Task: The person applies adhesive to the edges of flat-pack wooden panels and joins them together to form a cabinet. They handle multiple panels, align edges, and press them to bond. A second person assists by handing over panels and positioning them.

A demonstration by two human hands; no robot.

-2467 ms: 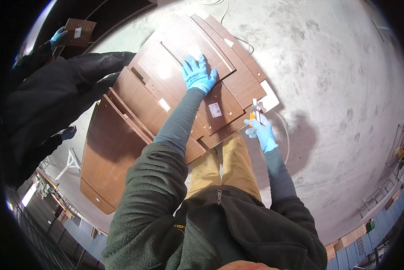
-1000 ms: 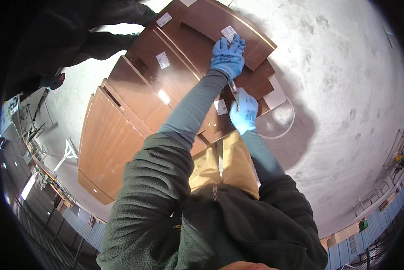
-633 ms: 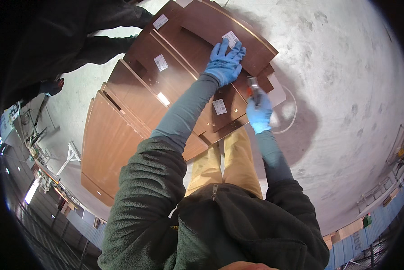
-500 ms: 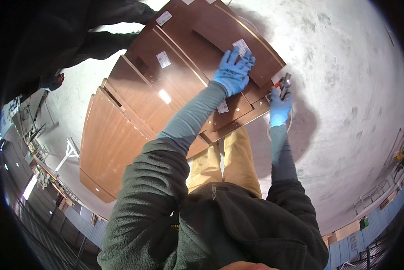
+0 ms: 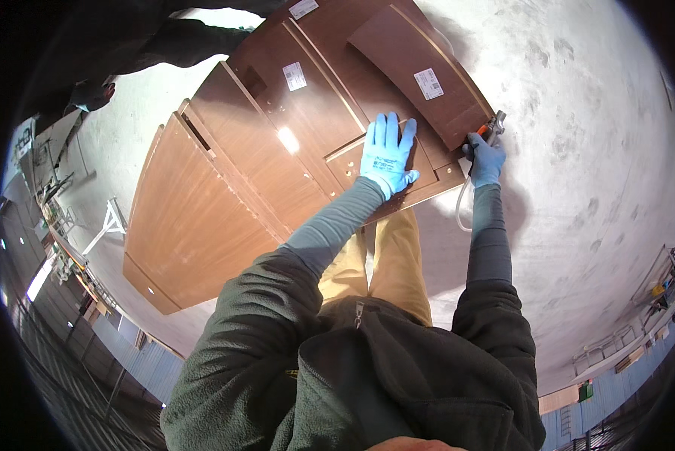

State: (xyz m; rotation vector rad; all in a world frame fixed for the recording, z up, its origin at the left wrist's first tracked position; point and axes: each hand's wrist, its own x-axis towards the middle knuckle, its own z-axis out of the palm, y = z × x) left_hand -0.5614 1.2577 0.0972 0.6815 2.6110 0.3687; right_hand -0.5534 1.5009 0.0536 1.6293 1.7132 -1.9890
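Observation:
My left hand (image 5: 386, 161), in a blue glove, lies flat with fingers spread on a small brown wood panel (image 5: 343, 162). That panel is on top of a stack of brown wood boards (image 5: 194, 207) of several sizes. In my right hand (image 5: 487, 159), also gloved in blue, is an air gun (image 5: 495, 126) with a metal head and an orange part; a pale hose (image 5: 459, 209) hangs from it. The air gun is beside the right corner of a larger dark brown panel (image 5: 420, 68). That panel bears a white label (image 5: 428, 84).
At the upper left stands another person in dark clothes (image 5: 119, 45), close to the stack. A white metal stand (image 5: 110, 224) is on the grey concrete floor (image 5: 570, 173) at the left. Equipment racks (image 5: 638, 323) line the far right edge.
My left hand has moved from the larger panel nearer to me, onto the small panel. My right hand has shifted slightly up and right with the air gun.

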